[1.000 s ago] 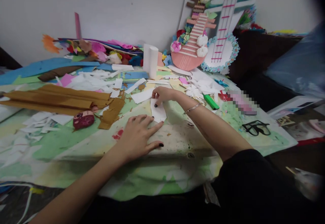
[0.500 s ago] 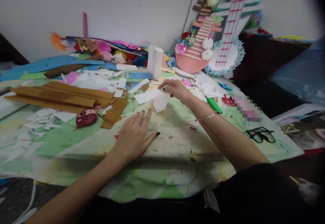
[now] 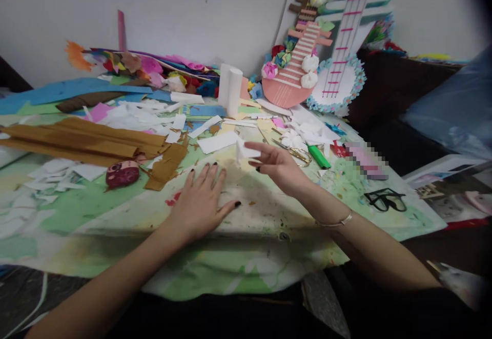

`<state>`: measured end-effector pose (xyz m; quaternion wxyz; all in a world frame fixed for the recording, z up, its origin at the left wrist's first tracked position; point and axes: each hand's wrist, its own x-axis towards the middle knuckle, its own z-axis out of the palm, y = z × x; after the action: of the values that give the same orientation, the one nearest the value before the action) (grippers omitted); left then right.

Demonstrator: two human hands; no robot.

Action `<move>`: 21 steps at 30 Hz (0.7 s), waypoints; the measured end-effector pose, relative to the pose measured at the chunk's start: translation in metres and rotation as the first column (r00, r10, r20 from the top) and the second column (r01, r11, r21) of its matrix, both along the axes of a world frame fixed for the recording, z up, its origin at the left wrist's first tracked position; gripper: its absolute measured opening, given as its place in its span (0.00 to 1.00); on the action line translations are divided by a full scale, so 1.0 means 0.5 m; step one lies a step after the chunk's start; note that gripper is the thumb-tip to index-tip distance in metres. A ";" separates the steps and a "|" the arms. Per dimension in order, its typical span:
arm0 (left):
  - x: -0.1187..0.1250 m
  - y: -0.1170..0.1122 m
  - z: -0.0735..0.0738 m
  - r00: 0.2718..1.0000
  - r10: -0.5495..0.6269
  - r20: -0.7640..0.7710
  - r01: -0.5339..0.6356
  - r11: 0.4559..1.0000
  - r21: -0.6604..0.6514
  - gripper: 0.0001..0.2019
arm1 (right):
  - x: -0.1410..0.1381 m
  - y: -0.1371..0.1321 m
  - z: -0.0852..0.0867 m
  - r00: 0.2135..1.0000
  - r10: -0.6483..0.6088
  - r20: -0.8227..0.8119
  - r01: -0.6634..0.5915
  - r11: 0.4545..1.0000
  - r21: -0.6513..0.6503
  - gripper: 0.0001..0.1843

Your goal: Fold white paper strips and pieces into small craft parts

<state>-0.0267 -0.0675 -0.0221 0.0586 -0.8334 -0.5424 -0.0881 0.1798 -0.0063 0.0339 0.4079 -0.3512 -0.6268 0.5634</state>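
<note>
A small folded piece of white paper (image 3: 244,151) is between the fingertips of my right hand (image 3: 283,168), raised over the middle of the table. My left hand (image 3: 202,195) lies flat on the patterned tablecloth (image 3: 265,216), fingers spread, holding nothing. A white paper strip (image 3: 218,142) lies just behind the held piece. To the right of my right hand are gold-handled scissors (image 3: 302,157), partly covered by white scraps, and a green tool (image 3: 318,157) whose kind I cannot make out.
Folded brown paper (image 3: 88,141) and a maroon patterned pouch-like thing (image 3: 122,174) lie at left. White paper rolls (image 3: 230,92) stand at the back. Decorated craft guitars (image 3: 294,80) lean against the wall. Black-framed glasses (image 3: 385,200) rest near the right edge.
My right hand has turned and moved slightly right and down, and the white paper in it now shows a different, smaller side. The left hand stays flat; the view has shifted a little.
</note>
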 end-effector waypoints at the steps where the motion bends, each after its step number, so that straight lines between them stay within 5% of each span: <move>1: 0.000 -0.001 0.002 0.999 -0.048 -0.016 0.047 0.998 -0.031 0.38 | -0.009 0.015 0.006 1.000 -0.020 0.015 0.019 0.998 0.065 0.32; 5: -0.011 -0.003 0.010 0.949 -0.314 -0.036 0.307 0.942 -0.131 0.40 | -0.044 0.070 -0.004 0.960 -0.249 0.127 0.209 0.941 0.265 0.21; 9: -0.011 -0.011 0.011 0.931 -0.364 -0.018 0.357 0.922 -0.150 0.41 | -0.051 0.089 -0.041 0.840 -0.421 0.341 0.223 0.842 0.491 0.15; 12: 0.015 -0.028 0.011 0.925 -0.378 0.032 0.378 0.912 -0.159 0.43 | -0.038 0.085 -0.051 0.687 -0.594 0.418 0.183 0.698 0.692 0.17; 15: 0.043 -0.050 0.020 0.844 -0.516 0.142 0.535 0.821 -0.197 0.41 | -0.027 0.072 -0.047 0.567 -0.716 0.407 0.118 0.560 0.820 0.20; 17: 0.048 -0.059 0.035 0.779 -0.572 0.257 0.624 0.745 -0.236 0.36 | -0.025 0.058 -0.047 0.526 -0.694 0.492 -0.014 0.572 0.820 0.22; 20: 0.035 -0.059 0.058 0.603 -0.608 0.516 0.787 0.559 -0.261 0.24 | -0.026 0.027 -0.053 0.477 -0.588 0.654 -0.259 0.617 0.743 0.23; 21: 0.029 -0.055 0.062 0.553 -0.583 0.595 0.805 0.558 -0.201 0.19 | -0.026 0.017 -0.056 0.474 -0.572 0.669 -0.303 0.608 0.734 0.23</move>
<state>-0.0124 -0.0949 0.0090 -0.3094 -0.9224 -0.1552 -0.1711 0.1669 0.0022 0.0061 0.1893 -0.4248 -0.8826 -0.0685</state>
